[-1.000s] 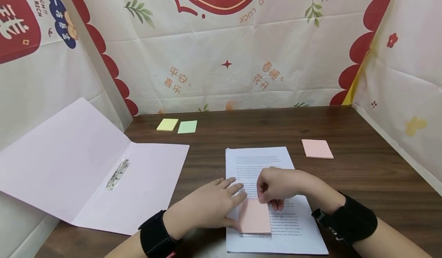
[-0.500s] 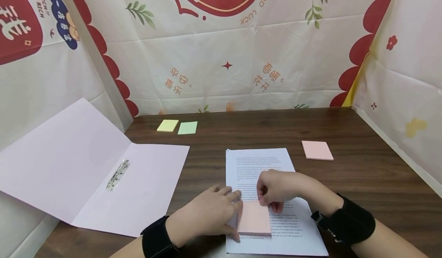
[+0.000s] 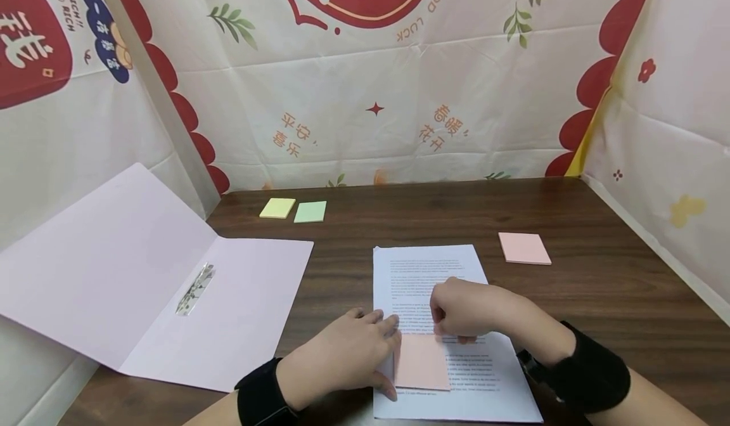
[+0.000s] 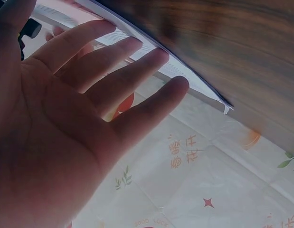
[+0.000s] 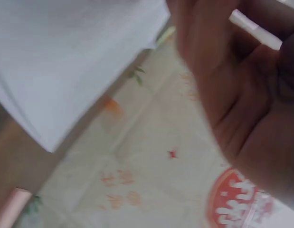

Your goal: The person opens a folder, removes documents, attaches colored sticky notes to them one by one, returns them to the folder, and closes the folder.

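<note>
A pink sticky note (image 3: 422,364) lies on the lower half of a stack of printed paper (image 3: 424,261) in the head view. My right hand (image 3: 470,307), fingers curled, pinches the note's far right corner; the thumb tip is hidden. My left hand (image 3: 343,355) rests along the note's left edge and the left side of the paper, thumb near its lower left corner. From the left wrist, the palm shows with its fingers (image 4: 147,102) extended and spread beside the paper's edge. The right wrist view is blurred, showing the right hand (image 5: 251,102) beside the white paper (image 5: 75,66).
A pale lilac folder (image 3: 251,299) lies open on the left, with a metal clip (image 3: 196,288) near its fold. Yellow (image 3: 277,208) and green sticky notes (image 3: 310,212) sit at the back, and a pink pad (image 3: 525,248) lies back right. Printed cloth (image 3: 353,83) encloses the table.
My left hand has drawn back slightly toward me, its fingers closer together. The right hand has shifted a little to the right, and the pink note's lower right corner has moved slightly right.
</note>
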Action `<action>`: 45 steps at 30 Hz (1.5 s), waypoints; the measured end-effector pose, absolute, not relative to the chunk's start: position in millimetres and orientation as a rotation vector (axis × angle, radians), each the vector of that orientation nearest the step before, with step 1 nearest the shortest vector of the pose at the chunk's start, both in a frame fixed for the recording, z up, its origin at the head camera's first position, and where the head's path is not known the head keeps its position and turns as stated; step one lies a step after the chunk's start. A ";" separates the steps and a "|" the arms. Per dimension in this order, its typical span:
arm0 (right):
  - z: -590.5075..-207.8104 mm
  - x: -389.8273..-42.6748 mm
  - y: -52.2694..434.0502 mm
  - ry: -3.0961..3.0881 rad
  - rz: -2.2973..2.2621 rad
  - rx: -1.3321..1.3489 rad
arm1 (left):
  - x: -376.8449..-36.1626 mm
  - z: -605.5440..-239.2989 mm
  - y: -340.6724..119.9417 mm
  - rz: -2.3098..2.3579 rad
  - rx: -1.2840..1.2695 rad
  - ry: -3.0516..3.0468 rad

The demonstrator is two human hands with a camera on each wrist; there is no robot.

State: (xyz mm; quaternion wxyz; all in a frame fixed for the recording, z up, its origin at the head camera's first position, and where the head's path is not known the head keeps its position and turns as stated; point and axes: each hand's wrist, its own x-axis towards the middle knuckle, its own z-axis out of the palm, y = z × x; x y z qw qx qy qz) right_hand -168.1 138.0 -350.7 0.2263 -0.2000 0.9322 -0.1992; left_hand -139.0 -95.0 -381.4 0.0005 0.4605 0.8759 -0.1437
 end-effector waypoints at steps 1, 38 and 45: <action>-348.6 -165.6 136.7 2.617 -0.500 -0.601 | -139.0 -381.4 -95.1 -0.453 1.447 2.751; -375.7 -93.4 123.6 2.724 0.173 -0.694 | -139.6 -375.4 -87.1 -0.373 1.312 2.738; -378.7 -93.5 110.0 2.772 0.167 -0.829 | -138.7 -376.7 -86.0 -0.391 1.312 2.740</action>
